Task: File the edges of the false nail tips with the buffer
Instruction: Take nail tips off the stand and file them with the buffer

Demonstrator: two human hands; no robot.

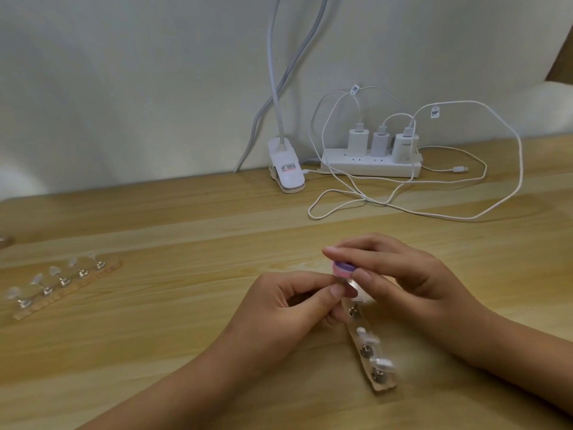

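1. The right hand holds the buffer. The pointer finger lies along the top and the thumb is below, so the buffer is pinched between them.
2. The buffer is small, purple on top and pink below. It sits up off the table, between the two hands.
3. The left hand is curled, with its thumb and first finger pressed together. They pinch a nail tip just under the buffer. This part is blurry, so I cannot tell if the buffer touches the tip.
4. The pinched tip is at the far end of a wooden strip. The strip lies flat on the table and runs back toward the person, partly under the hands.
5. Two more clear tips stand on the strip on shiny metal studs.
6. A second strip lies well off to the left. Five clear tips stand on it in a row.
7. Both strips rest on a light wooden table.
8. At the back, by the white wall, are a white clip lamp and a white power strip. Three chargers are plugged in, and white cables loop on the table.
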